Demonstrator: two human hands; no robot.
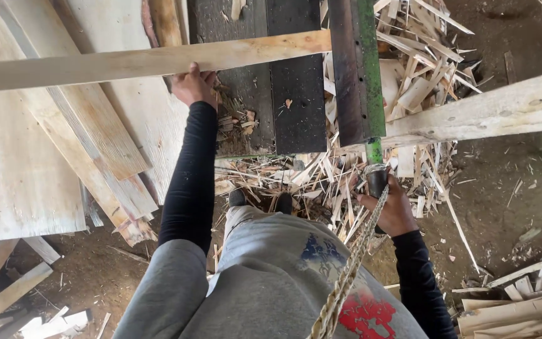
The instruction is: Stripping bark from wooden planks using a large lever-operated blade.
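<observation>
Long plank (127,63): it is lying almost level across the far part of the scene, its long axis running left to right, its right end reaching the dark blade frame (354,69).
Left hand (194,85): it is pressing against the near edge of the long plank, fingers curled up onto the wood, arm stretched far out from the body; this is the hand that is nearer to the plank.
Right hand (391,204): it is wrapping closed around the dark grip of the green lever (374,150), near the body and well apart from the plank.
Rope (352,263): a braided rope is running from the lever grip down past the right hand toward the near edge.
Direction: the plank is lying far and left of the right hand; the lever is hanging just below the blade frame.
Worktop (271,75): dark boards are sitting under the plank, just left of the blade frame.
Second plank (484,113): it is slanting off to the right of the frame.
Floor (503,207): splinters and offcuts are lying heaped around the person's feet.
</observation>
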